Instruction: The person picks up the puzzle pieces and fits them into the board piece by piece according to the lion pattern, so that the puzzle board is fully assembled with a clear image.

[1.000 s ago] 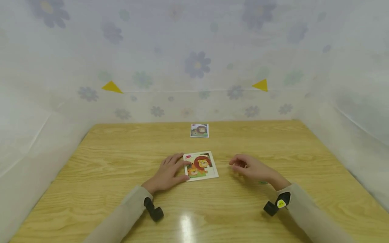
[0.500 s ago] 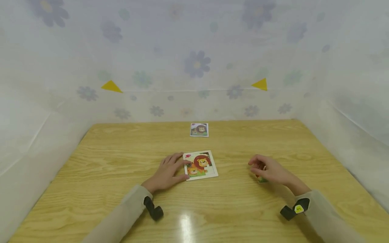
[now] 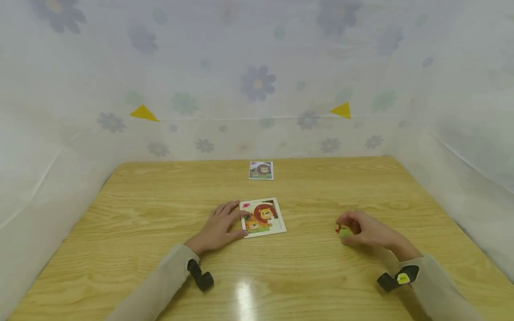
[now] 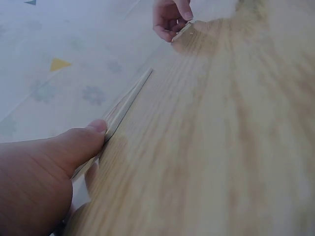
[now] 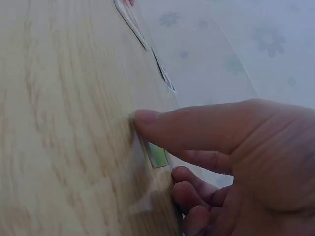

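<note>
A square jigsaw puzzle (image 3: 261,218) in a white frame, with a lion picture and a pale gap at its lower right, lies on the table. My left hand (image 3: 218,227) rests at its left side, fingers spread; in the left wrist view the thumb (image 4: 91,135) touches the frame's edge. To the right, my right hand (image 3: 367,229) pinches a small green and red puzzle piece (image 3: 344,232) between thumb and fingers. In the right wrist view, the piece's green part (image 5: 158,156) shows below the thumb, low over the wood; the rest is covered by the hand.
A smaller lion picture card (image 3: 261,170) lies near the far edge of the wooden table (image 3: 192,187). White flowered cloth (image 3: 201,80) hangs behind the table and along both sides, with two yellow triangles (image 3: 341,110) on the back cloth.
My right hand has moved right, away from the puzzle, to the piece that lay there, and now pinches it with more of it showing. The left hand stays at the puzzle frame.
</note>
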Action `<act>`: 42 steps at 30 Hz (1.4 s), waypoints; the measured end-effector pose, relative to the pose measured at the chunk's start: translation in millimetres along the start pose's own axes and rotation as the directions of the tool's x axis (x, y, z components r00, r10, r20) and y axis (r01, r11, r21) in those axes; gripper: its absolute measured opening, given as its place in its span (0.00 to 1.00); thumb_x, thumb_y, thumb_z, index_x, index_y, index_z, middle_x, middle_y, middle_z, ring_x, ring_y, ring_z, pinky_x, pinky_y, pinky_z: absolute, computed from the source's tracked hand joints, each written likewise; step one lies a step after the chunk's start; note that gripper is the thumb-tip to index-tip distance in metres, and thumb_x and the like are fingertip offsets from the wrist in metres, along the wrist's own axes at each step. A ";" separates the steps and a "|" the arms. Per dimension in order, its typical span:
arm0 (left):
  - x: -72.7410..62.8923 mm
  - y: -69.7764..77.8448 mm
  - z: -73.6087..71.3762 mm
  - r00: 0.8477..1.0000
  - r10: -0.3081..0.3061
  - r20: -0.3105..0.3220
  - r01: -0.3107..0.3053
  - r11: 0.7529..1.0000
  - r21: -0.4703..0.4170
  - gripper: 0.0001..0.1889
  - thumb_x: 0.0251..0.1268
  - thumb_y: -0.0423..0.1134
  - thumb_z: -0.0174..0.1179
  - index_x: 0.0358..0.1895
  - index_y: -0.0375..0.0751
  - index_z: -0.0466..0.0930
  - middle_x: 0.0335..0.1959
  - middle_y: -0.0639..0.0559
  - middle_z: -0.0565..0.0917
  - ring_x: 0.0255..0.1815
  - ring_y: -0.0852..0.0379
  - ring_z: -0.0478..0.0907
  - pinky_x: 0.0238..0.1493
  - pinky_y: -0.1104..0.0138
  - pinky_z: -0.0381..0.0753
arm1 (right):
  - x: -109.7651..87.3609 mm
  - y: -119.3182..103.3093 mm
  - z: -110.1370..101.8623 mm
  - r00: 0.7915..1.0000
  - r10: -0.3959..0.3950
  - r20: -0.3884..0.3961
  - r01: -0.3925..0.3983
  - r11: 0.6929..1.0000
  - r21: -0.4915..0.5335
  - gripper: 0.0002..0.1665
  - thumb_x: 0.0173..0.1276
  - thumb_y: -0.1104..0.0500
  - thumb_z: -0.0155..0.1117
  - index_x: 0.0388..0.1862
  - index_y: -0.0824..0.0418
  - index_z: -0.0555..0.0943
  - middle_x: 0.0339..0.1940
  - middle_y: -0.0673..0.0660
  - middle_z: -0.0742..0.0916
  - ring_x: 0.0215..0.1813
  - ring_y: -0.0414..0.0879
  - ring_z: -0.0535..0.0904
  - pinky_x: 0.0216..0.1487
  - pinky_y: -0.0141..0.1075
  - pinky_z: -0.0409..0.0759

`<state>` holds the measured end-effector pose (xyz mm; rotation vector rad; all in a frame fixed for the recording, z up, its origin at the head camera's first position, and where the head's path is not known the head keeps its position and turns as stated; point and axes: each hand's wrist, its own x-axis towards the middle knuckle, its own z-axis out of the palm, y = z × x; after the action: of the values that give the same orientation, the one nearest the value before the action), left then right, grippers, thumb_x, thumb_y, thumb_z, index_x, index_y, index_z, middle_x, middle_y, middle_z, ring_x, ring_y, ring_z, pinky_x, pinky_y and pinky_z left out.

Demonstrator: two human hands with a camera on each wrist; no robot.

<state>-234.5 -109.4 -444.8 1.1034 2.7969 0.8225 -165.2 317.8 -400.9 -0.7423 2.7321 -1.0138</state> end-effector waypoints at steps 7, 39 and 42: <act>-0.1 0.5 -0.1 1.000 0.009 -0.012 -0.009 1.000 -0.003 0.27 0.65 0.55 0.59 0.66 0.52 0.72 0.74 0.40 0.58 0.73 0.37 0.54 0.68 0.38 0.51 | 0.6 0.1 0.0 0.996 0.085 0.023 -0.085 0.996 0.011 0.19 0.62 0.61 0.69 0.48 0.70 0.77 0.38 0.56 0.79 0.31 0.34 0.67 0.32 0.30 0.71; 0.6 -1.3 0.2 1.000 0.011 -0.018 -0.011 1.000 0.012 0.28 0.64 0.55 0.59 0.66 0.52 0.72 0.74 0.40 0.59 0.73 0.38 0.54 0.67 0.38 0.52 | 87.7 -22.6 69.5 0.968 -0.108 -0.226 0.153 0.970 0.187 0.17 0.66 0.67 0.63 0.54 0.67 0.76 0.30 0.56 0.84 0.26 0.36 0.73 0.28 0.29 0.72; 0.3 -0.6 0.6 1.000 0.010 -0.016 -0.010 1.000 0.010 0.28 0.64 0.55 0.60 0.66 0.52 0.72 0.74 0.40 0.59 0.73 0.38 0.54 0.68 0.38 0.52 | 94.8 -32.6 74.9 0.972 -0.091 -0.217 0.134 0.972 0.193 0.15 0.66 0.69 0.62 0.52 0.68 0.77 0.30 0.58 0.84 0.27 0.36 0.73 0.29 0.29 0.72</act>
<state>-234.9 -109.3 -445.5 1.1185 2.8139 0.8230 -213.0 206.7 -433.1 -0.8056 2.7171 -1.4515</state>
